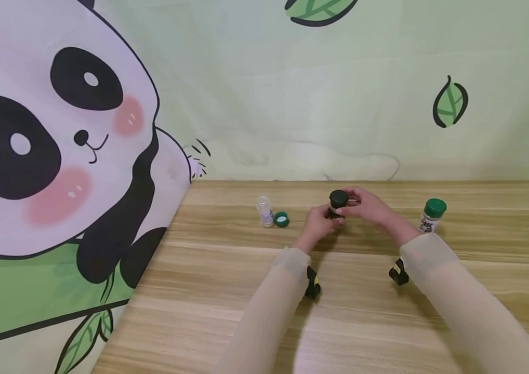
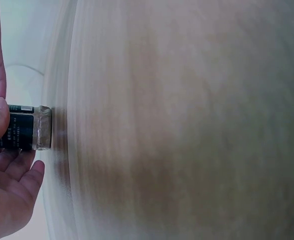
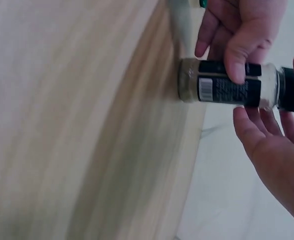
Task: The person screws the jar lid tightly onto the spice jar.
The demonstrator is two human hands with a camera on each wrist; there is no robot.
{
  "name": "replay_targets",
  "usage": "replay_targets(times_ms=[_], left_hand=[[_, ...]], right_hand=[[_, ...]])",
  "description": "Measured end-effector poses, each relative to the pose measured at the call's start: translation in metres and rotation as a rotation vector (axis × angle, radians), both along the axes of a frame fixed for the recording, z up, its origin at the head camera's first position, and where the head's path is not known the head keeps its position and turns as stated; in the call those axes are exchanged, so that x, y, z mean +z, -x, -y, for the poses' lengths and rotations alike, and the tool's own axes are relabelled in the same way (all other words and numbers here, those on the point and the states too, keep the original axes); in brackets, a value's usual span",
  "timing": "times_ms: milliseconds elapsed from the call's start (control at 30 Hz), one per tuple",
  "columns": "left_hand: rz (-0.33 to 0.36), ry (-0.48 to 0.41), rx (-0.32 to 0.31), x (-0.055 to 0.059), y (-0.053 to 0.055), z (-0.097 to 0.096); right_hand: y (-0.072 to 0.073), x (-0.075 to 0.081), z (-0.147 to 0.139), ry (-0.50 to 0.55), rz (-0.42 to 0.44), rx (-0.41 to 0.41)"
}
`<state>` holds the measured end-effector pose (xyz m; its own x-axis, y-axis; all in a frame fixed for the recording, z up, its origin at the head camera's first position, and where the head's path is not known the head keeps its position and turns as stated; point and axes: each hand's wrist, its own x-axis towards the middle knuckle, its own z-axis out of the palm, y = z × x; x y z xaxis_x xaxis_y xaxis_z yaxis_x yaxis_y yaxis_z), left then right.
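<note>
Your sleeves (image 1: 264, 314) lie closest. Black-capped jar (image 3: 222, 94), left of the green-capped jar (image 1: 433, 212): your left hand (image 1: 319, 224) grips its body, your right hand (image 1: 370, 206) its lid. Clear bottle (image 1: 265, 212), loose green cap (image 1: 281, 219): farther left of the green-capped jar.

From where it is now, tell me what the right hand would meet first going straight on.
The right hand would meet the cylindrical black-labelled jar with the black cap, which it touches. Past that, the pale green printed backdrop perhaps follows, though depth is unclear.
</note>
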<state>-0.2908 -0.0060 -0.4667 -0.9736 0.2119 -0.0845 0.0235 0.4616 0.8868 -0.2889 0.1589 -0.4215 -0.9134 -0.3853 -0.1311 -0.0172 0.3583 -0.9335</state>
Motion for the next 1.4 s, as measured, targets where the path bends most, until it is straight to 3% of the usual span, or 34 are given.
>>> replay_targets(times_ms=[167,300,567,1067,1100,1300,1333,1400], left_hand=[[0.001,-0.002,0.001,0.0007,0.0,-0.0008],[0.003,-0.006,0.002,0.0013,-0.0005,-0.0004],[-0.005,-0.007,-0.007,0.0029,-0.0008,0.0005],[-0.011,0.002,-0.022,0.0019,0.0009,0.0016],[-0.03,0.006,-0.026,-0.0035,0.0045,0.0018],[-0.011,-0.008,-0.021,-0.0037,0.0041,0.0019],[0.011,-0.015,-0.015,0.0015,0.0004,0.0016],[0.015,-0.02,-0.003,0.0013,-0.0004,0.0005]], right_hand=[[0.006,0.0051,-0.0057,0.001,0.022,0.093],[0.0076,0.0072,-0.0064,-0.012,0.029,0.112],[0.0086,0.0096,-0.0072,-0.067,0.033,0.1],[0.0074,0.0051,-0.0041,-0.036,0.027,0.068],[0.0073,0.0047,-0.0043,-0.037,0.022,0.066],[0.0063,0.0024,-0.0031,-0.028,0.009,0.047],[0.006,0.0021,-0.0025,-0.026,0.01,0.041],[0.005,0.002,-0.0017,-0.032,0.004,0.03]])
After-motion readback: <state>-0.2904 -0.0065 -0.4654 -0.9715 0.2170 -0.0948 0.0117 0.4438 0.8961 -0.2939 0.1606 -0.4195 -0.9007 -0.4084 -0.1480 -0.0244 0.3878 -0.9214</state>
